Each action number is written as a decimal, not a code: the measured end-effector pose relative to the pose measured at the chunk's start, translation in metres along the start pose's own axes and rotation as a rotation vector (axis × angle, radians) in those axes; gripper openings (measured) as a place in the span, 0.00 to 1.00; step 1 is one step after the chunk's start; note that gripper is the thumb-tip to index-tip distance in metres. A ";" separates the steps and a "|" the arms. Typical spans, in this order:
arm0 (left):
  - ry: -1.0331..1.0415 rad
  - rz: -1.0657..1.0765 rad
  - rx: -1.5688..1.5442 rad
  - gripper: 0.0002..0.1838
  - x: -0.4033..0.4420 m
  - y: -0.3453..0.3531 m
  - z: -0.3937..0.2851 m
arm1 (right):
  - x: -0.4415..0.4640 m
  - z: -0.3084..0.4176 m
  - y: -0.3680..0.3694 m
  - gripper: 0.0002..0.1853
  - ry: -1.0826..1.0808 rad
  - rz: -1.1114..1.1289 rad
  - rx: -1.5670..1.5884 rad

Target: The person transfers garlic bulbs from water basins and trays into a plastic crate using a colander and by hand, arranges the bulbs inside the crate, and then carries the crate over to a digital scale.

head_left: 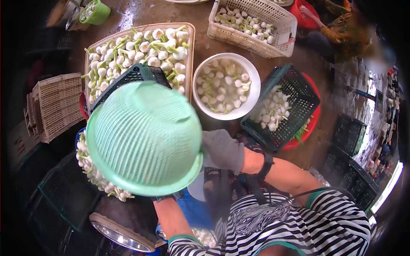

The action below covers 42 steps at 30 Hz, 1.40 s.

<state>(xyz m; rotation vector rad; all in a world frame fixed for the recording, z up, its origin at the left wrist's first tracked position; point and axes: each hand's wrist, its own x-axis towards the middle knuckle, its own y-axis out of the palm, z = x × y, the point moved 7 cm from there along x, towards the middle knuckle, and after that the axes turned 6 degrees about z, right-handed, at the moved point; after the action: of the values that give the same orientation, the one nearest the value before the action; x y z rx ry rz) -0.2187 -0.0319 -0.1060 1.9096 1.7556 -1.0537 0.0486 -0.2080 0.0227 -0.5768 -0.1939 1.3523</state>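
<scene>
A light green plastic basket [143,132] is tipped over, its ribbed underside towards me. My right hand [222,149], in a grey glove, is closed on its rim at the right. My left hand is almost wholly hidden beneath the lower rim; only the wrist and forearm show clearly. Part of a dark green crate [149,73] shows behind the basket, over a large tray of garlic bulbs [192,51]. To the right of the basket stands a white tub [256,85] with garlic bulbs in cloudy water.
A dark green crate [305,91] with garlic rests on a red basin [317,117] at the right. A beige crate [277,50] of garlic stands at the top. More garlic [96,173] lies at the lower left. Another person's hand [309,15] reaches into a red tub [301,21].
</scene>
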 end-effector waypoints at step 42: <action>0.186 0.435 0.171 0.23 -0.057 0.351 0.061 | -0.091 -0.179 -0.008 0.02 0.846 0.108 0.804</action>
<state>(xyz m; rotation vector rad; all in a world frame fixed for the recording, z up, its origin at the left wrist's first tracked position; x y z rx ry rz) 0.1020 -0.1768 -0.1874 2.4173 1.2720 -0.9094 0.1158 -0.3453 -0.1073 -0.4188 1.0351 1.0609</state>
